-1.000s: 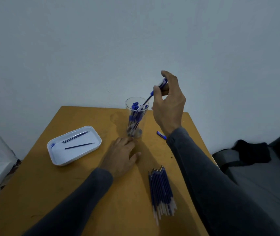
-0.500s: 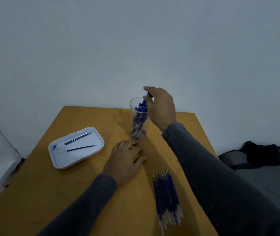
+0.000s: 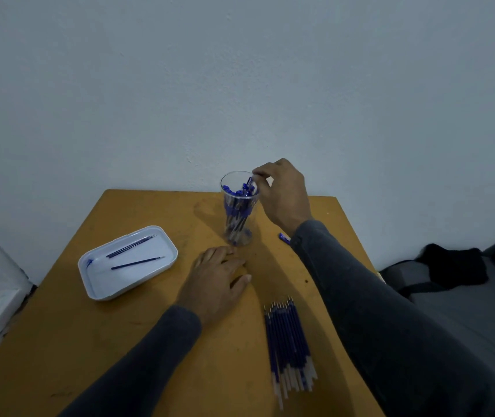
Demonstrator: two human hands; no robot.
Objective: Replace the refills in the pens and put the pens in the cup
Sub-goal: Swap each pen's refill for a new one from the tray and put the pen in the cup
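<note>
While the left hand (image 3: 214,279) lies flat on the wooden desk (image 3: 59,341) with its fingers straight and spread, just in front of the clear cup (image 3: 238,209), the right hand (image 3: 282,195) reaches over the cup's rim from the right. Its thumb and forefinger curl together at the rim and pinch the top of a blue pen (image 3: 249,183) that stands in the cup among many other capped blue pens. The cup stands upright near the far edge of the desk, close to the wall. To the left sits a white tray (image 3: 102,290) holding two dark refills (image 3: 136,262), well apart from the cup. Near the front right of the desk lies a bundle of new refills (image 3: 288,341), side by side, tips pointing away. A small blue pen cap (image 3: 284,236) lies beside the right sleeve, partly hidden by it.
</note>
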